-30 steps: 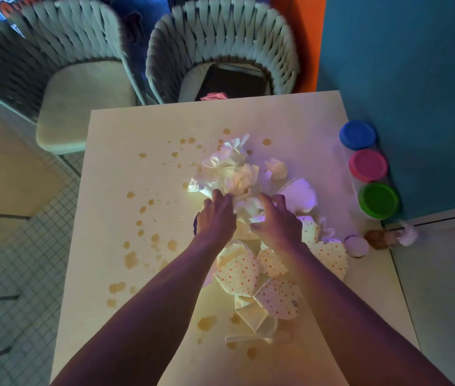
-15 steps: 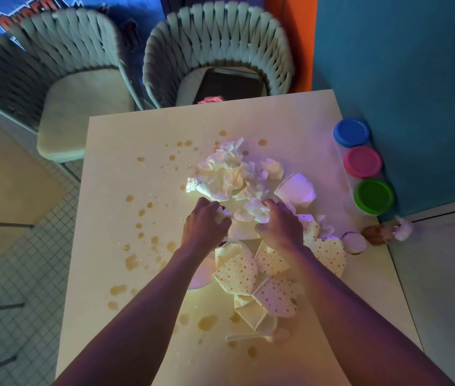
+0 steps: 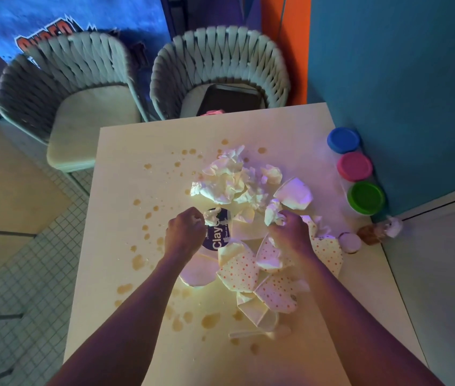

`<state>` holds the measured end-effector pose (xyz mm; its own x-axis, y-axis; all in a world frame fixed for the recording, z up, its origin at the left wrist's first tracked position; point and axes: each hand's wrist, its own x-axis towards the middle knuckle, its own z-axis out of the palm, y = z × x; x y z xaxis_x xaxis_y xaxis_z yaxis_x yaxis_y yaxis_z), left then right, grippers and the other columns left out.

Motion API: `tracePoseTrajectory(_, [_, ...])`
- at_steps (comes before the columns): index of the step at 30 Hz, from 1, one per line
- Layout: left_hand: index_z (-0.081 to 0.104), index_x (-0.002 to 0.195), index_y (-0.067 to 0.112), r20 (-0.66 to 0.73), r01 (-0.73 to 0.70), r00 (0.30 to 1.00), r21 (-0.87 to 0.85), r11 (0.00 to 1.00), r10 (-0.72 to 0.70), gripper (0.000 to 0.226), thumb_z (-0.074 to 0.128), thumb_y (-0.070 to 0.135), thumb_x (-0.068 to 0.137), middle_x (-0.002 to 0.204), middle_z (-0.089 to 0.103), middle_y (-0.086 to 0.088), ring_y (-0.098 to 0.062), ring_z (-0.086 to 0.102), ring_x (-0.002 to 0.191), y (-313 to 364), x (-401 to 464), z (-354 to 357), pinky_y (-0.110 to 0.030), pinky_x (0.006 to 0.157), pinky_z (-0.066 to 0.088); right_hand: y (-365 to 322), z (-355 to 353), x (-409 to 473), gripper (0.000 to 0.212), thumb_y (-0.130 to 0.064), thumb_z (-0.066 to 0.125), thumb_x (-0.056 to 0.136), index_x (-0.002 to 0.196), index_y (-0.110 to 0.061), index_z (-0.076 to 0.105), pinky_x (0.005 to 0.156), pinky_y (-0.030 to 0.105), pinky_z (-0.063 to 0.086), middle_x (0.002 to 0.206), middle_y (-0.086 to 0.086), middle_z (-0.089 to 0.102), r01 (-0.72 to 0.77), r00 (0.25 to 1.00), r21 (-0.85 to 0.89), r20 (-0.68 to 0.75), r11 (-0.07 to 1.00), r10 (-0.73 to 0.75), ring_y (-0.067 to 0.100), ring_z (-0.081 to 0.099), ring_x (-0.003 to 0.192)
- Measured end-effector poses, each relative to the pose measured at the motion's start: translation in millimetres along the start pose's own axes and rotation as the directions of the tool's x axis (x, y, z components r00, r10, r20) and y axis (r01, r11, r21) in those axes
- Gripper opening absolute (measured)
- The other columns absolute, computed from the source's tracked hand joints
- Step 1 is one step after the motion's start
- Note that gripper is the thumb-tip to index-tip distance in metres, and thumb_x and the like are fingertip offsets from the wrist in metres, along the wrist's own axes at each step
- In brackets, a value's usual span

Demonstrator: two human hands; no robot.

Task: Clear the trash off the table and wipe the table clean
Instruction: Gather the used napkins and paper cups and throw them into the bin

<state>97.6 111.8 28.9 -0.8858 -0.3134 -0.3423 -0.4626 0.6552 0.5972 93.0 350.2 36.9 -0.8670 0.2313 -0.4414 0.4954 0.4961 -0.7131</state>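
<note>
Nearest us, brown spills (image 3: 210,320) dot the table (image 3: 126,274), so wiping has to wait. Crushed polka-dot cups (image 3: 241,273) lie just past them, under our wrists. Our left hand (image 3: 184,235) pinches a small tissue scrap (image 3: 211,216) over a dark round label (image 3: 219,232); our right hand (image 3: 290,236) grips a crumpled wad (image 3: 273,214). Beyond, the main tissue heap (image 3: 229,179) sits mid-table, with a flattened white cup (image 3: 294,194) beside it. To gather well, we should rake the loose pieces inward into one bundle, keep them off the wet spots, and lift cups and paper together. Three lidded tubs (image 3: 354,166) line the wall edge
</note>
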Motion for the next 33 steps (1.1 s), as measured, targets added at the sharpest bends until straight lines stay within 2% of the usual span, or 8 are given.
tracePoseTrajectory(3, [0.062,0.083,0.023,0.006,0.011,1.0,0.058,0.998,-0.012,0.017,0.051,0.037,0.082,0.081,0.066,0.0,-0.023,0.06,0.074,7.4,3.0,-3.1,-0.031,0.057,0.039,1.3,-4.0,-1.4,0.008,-0.012,0.06,0.074,0.075,-0.019,0.063,0.066,0.034,0.051,0.071,-0.003,0.067,-0.04,0.999,0.014,-0.011,0.999,0.04,0.026,0.066,0.075])
tracePoseTrajectory(6, [0.06,0.082,0.022,-0.004,-0.021,1.0,0.187,0.982,0.022,0.035,0.052,0.055,0.086,0.082,0.068,-0.005,-0.027,0.06,0.074,10.0,13.5,4.1,-0.031,0.058,0.036,-0.7,-11.9,-5.0,0.011,-0.014,0.058,0.075,0.082,-0.013,0.066,0.061,0.036,0.05,0.063,-0.003,0.063,-0.081,0.996,0.098,-0.041,0.992,0.085,0.027,0.06,0.067])
tracePoseTrajectory(13, [0.047,0.141,0.032,0.111,-0.075,0.993,0.396,0.915,0.033,0.05,0.056,0.048,0.095,0.118,0.068,-0.01,-0.035,0.064,0.106,2.1,34.2,26.7,-0.036,0.076,0.043,-9.5,-38.0,-10.8,0.022,-0.036,0.058,0.084,0.075,-0.016,0.06,0.049,0.027,0.037,0.061,-0.003,0.052,-0.211,0.977,0.2,0.074,0.957,0.2,0.016,0.047,0.052])
tracePoseTrajectory(19, [0.064,0.121,0.024,0.114,-0.103,0.992,0.401,0.91,0.062,0.034,0.053,0.046,0.097,0.108,0.066,-0.008,-0.03,0.062,0.088,-3.9,35.6,38.3,-0.034,0.068,0.042,-7.1,-43.5,-3.0,0.062,-0.078,0.051,0.083,0.059,-0.021,0.049,0.059,0.033,0.038,0.062,-0.007,0.055,-0.187,0.982,0.088,0.031,0.978,0.185,0.015,0.053,0.064])
tracePoseTrajectory(23, [0.068,0.11,0.021,0.06,-0.064,0.997,0.352,0.934,0.046,0.037,0.057,0.052,0.093,0.093,0.056,-0.002,-0.026,0.054,0.076,0.0,22.6,42.9,-0.031,0.065,0.04,-0.4,-41.8,-0.6,0.055,-0.053,0.054,0.093,0.055,-0.015,0.043,0.06,0.035,0.035,0.051,-0.006,0.044,-0.09,0.996,0.065,-0.02,0.994,0.091,0.021,0.046,0.062])
tracePoseTrajectory(28, [0.07,0.09,0.018,0.033,-0.108,0.994,0.214,0.971,0.103,0.022,0.06,0.037,0.09,0.098,0.051,0.002,-0.028,0.058,0.077,19.9,9.5,41.9,-0.031,0.063,0.036,5.3,-44.7,4.3,0.004,-0.019,0.065,0.081,0.078,-0.018,0.063,0.056,0.027,0.045,0.071,-0.006,0.063,-0.074,0.997,0.157,-0.02,0.985,0.078,0.015,0.057,0.064])
tracePoseTrajectory(30, [0.062,0.082,0.018,0.055,-0.154,0.988,0.165,0.974,0.146,0.014,0.06,0.03,0.089,0.104,0.052,0.004,-0.027,0.057,0.077,31.8,4.7,43.0,-0.031,0.064,0.037,12.5,-47.1,3.7,0.016,-0.011,0.066,0.078,0.089,-0.022,0.067,0.062,0.029,0.052,0.084,-0.007,0.07,-0.053,0.999,0.182,0.007,0.982,0.052,0.016,0.064,0.072])
tracePoseTrajectory(33, [0.06,0.103,0.018,0.086,-0.225,0.973,0.125,0.966,0.216,0.019,0.062,0.025,0.086,0.118,0.057,0.001,-0.026,0.061,0.086,46.7,0.3,47.7,-0.033,0.071,0.044,22.0,-50.7,-2.0,0.029,-0.004,0.063,0.075,0.089,-0.027,0.074,0.06,0.026,0.053,0.078,-0.016,0.072,-0.015,0.999,0.159,0.041,0.987,0.009,0.014,0.065,0.073])
